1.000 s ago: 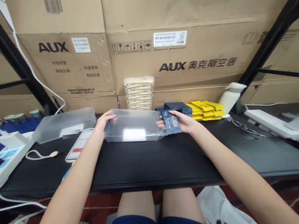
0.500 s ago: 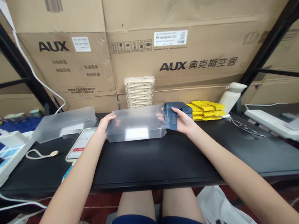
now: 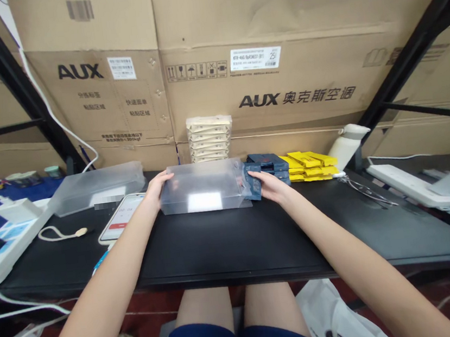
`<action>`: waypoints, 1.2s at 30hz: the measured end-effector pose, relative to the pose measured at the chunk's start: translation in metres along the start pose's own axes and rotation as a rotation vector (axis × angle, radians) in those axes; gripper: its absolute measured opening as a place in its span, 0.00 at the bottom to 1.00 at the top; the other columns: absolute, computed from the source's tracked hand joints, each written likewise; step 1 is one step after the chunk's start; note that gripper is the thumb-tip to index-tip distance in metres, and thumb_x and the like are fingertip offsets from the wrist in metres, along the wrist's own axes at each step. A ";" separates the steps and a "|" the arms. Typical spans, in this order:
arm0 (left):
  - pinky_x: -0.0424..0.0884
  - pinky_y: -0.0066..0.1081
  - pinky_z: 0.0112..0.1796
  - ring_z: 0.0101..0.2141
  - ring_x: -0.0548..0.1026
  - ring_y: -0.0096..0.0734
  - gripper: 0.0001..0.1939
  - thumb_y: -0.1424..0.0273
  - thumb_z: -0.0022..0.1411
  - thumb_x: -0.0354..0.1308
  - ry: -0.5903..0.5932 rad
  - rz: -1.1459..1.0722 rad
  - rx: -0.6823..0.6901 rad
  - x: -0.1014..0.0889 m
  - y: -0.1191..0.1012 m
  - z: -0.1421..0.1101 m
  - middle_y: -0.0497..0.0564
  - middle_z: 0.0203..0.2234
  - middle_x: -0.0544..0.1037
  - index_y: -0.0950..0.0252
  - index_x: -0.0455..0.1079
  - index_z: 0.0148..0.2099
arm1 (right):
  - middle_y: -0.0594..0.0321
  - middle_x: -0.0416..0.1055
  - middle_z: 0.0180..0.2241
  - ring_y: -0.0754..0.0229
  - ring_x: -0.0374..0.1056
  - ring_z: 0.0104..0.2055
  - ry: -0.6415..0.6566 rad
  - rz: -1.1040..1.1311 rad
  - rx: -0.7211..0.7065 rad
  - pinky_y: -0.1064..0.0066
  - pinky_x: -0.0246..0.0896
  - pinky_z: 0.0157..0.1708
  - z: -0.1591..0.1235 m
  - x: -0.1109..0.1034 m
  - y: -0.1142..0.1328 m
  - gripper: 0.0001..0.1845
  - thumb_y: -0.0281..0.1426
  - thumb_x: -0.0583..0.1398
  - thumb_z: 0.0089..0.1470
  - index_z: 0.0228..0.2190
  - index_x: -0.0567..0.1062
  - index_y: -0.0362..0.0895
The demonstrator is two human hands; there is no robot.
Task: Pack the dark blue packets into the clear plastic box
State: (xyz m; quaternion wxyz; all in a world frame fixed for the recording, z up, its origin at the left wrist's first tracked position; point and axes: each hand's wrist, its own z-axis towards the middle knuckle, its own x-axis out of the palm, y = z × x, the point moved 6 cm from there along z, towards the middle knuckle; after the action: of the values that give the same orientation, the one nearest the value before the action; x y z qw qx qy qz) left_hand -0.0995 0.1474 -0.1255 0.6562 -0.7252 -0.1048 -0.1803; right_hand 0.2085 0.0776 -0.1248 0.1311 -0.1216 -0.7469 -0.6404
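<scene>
Going left to right. A second clear box (image 3: pixel 98 187) is lying at centre left of the frame, with a phone (image 3: pixel 121 222) sitting on the desk (image 3: pixel 230 244) between it and my left forearm. My left hand (image 3: pixel 158 192) is grasping the left end of the near clear box (image 3: pixel 204 184), thumb showing on top. That box is sitting at frame centre, its long axis running left-right, pretty much square to my view. A stack of cream packets (image 3: pixel 210 137) is standing right behind it.

Key relation: the blue packet (image 3: pixel 255 191) is sitting just right of centre, at the box's right end, overlapping the flap there. My right hand (image 3: pixel 272 185) is pinching it, thumb on the near face; the other fingers are mostly hiding behind. Right grip is the nearer one to that end; left is holding the far end. Packet is showing upright in the frame, so it's running across the box's long axis. Can't tell whether its left edge is inside the box or just beside it.

Beyond the right grip, more blue packets (image 3: pixel 267 160) are lying in a pile, yellow packets (image 3: pixel 310 163) right beside them.
</scene>
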 end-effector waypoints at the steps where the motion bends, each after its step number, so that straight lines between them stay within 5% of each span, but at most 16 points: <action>1: 0.71 0.23 0.21 0.18 0.74 0.25 0.16 0.79 0.46 0.60 -0.002 0.001 -0.002 0.000 0.000 0.000 0.48 0.22 0.77 0.70 0.71 0.41 | 0.56 0.79 0.31 0.59 0.76 0.32 -0.008 -0.020 -0.025 0.65 0.73 0.41 0.000 0.000 0.000 0.06 0.24 0.56 0.56 0.35 0.74 0.39; 10: 0.71 0.24 0.20 0.18 0.73 0.25 0.15 0.78 0.46 0.60 0.022 0.003 -0.008 0.006 -0.001 -0.003 0.48 0.20 0.76 0.71 0.72 0.41 | 0.62 0.79 0.29 0.64 0.74 0.30 -0.046 -0.148 -0.171 0.72 0.72 0.37 -0.002 -0.004 0.003 0.13 0.25 0.70 0.39 0.31 0.77 0.41; 20: 0.73 0.24 0.22 0.21 0.75 0.26 0.16 0.79 0.45 0.61 0.024 -0.010 0.005 0.007 0.000 -0.001 0.49 0.25 0.77 0.70 0.72 0.40 | 0.53 0.77 0.42 0.56 0.75 0.41 0.121 -0.072 -0.054 0.64 0.72 0.43 -0.009 0.008 -0.002 0.13 0.24 0.63 0.50 0.40 0.77 0.39; 29: 0.73 0.25 0.21 0.22 0.76 0.28 0.18 0.79 0.43 0.62 0.043 0.009 -0.027 0.010 0.002 -0.002 0.51 0.27 0.78 0.69 0.73 0.41 | 0.63 0.78 0.42 0.64 0.74 0.44 0.081 0.106 -0.103 0.72 0.70 0.47 0.007 -0.002 -0.009 0.12 0.23 0.56 0.55 0.41 0.74 0.44; 36: 0.73 0.25 0.22 0.21 0.76 0.27 0.14 0.80 0.45 0.60 0.083 0.017 -0.074 0.014 0.004 -0.005 0.50 0.25 0.78 0.70 0.73 0.39 | 0.61 0.72 0.51 0.60 0.70 0.52 0.193 0.088 -0.077 0.68 0.67 0.52 -0.004 0.016 -0.008 0.14 0.28 0.56 0.57 0.45 0.74 0.44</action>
State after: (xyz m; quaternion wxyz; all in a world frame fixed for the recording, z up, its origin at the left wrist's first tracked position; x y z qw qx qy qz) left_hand -0.0860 0.1406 -0.1230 0.6343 -0.7417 -0.0646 -0.2082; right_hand 0.1913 0.0725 -0.1259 0.2256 -0.0971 -0.6995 -0.6711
